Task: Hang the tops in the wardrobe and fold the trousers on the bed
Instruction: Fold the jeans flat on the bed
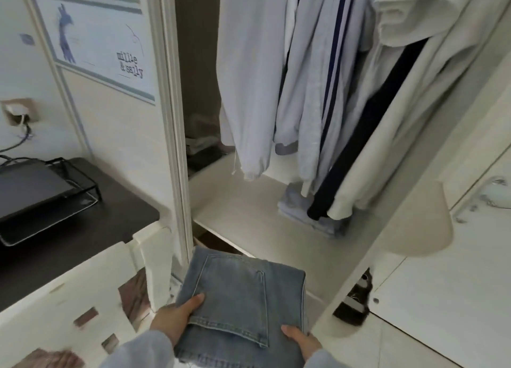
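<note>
Folded blue jeans (237,290) are held out in front of me, just before the open wardrobe. My left hand (177,319) grips their left edge with the thumb on top. My right hand (301,340) grips the lower right edge, thumb also on top. Several tops (318,77) hang inside the wardrobe: pale blue and white ones, one with dark stripes, one dark. Beneath them lies the wardrobe shelf (243,202), where another folded blue garment (309,215) sits under the hanging clothes.
The wardrobe's left door frame (174,119) stands close by the jeans. To the left are a dark desktop (110,215) with a black wire tray (49,193) and a white cut-out board (83,298). An open white door (442,174) is at right.
</note>
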`<state>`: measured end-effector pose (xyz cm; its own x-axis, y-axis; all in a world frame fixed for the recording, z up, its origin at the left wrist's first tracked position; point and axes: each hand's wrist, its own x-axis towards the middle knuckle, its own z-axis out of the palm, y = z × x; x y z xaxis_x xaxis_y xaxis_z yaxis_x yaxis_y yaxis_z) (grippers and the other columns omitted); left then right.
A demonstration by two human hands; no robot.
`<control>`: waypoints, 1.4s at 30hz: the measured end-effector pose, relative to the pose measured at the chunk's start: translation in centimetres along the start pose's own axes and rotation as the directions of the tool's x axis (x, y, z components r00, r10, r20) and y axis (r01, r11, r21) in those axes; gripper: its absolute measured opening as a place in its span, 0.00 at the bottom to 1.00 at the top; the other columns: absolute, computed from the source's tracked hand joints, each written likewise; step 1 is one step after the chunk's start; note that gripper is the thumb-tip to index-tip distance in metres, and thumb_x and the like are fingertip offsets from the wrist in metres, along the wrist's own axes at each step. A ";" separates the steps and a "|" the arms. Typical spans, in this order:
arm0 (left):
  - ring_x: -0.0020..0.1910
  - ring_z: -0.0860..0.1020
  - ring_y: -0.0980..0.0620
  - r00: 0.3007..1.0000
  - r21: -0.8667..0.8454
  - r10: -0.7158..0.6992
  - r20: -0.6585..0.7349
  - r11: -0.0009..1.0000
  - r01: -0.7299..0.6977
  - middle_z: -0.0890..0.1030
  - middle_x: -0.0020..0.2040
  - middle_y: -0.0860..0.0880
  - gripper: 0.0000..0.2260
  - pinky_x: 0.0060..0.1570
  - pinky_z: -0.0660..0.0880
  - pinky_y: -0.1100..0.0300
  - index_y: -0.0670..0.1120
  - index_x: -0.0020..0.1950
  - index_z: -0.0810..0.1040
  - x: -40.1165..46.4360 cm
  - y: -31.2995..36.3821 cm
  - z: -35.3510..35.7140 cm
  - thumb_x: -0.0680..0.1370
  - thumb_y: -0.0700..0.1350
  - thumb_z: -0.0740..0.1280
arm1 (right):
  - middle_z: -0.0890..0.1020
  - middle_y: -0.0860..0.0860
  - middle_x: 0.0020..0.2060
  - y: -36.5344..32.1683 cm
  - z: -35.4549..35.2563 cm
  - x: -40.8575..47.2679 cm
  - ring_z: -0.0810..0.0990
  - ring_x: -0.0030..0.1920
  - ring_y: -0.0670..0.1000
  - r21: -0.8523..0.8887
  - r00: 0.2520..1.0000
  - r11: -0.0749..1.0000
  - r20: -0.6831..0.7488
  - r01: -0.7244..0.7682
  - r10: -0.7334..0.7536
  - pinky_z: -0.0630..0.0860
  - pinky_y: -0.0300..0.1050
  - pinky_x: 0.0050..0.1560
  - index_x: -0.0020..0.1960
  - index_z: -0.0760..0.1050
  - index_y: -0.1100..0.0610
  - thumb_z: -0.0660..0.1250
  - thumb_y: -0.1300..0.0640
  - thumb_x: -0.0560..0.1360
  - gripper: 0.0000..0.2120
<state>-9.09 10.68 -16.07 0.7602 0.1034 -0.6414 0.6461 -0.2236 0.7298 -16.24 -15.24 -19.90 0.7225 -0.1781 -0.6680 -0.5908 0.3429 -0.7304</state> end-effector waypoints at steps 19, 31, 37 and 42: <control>0.50 0.78 0.42 0.969 0.289 0.064 0.238 0.948 -0.134 0.80 0.53 0.40 0.30 0.54 0.74 0.54 0.38 0.56 0.79 33.8 14.5 20.1 0.69 0.64 0.69 | 0.81 0.58 0.53 -7.9 -6.1 29.2 0.79 0.52 0.58 -0.020 0.836 1.000 -0.549 -0.010 -0.003 0.74 0.56 0.60 0.58 0.76 0.64 0.74 0.39 0.59 0.37; 0.55 0.76 0.38 0.858 0.411 0.471 0.204 0.754 -0.512 0.78 0.54 0.41 0.20 0.47 0.70 0.53 0.42 0.62 0.72 39.9 10.3 26.9 0.79 0.56 0.58 | 0.80 0.61 0.56 -5.9 -7.7 35.4 0.77 0.58 0.59 -0.358 0.566 0.922 -0.734 0.146 -0.375 0.73 0.53 0.60 0.61 0.75 0.64 0.66 0.38 0.62 0.37; 0.76 0.53 0.44 0.558 0.694 0.668 0.493 0.086 -0.715 0.53 0.78 0.50 0.31 0.70 0.56 0.42 0.56 0.77 0.52 37.8 9.8 26.4 0.74 0.63 0.40 | 0.77 0.62 0.60 -7.7 -4.5 33.6 0.78 0.55 0.64 -0.836 0.437 0.500 -0.545 -0.224 -0.715 0.76 0.55 0.50 0.66 0.74 0.56 0.57 0.49 0.75 0.23; 0.76 0.41 0.46 0.670 0.751 0.431 0.604 -0.027 -0.660 0.46 0.78 0.52 0.28 0.74 0.45 0.43 0.55 0.76 0.51 34.3 11.0 23.9 0.77 0.60 0.50 | 0.82 0.58 0.53 -8.4 -0.3 31.2 0.82 0.51 0.61 -0.935 0.656 0.256 -0.356 -0.247 -0.666 0.79 0.55 0.44 0.47 0.83 0.56 0.69 0.50 0.61 0.17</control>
<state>22.51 -11.42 -35.69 0.7468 -0.6128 -0.2584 -0.5702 -0.7900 0.2253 11.16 -23.98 -34.71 0.7395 -0.6731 -0.0029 -0.6653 -0.7303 -0.1550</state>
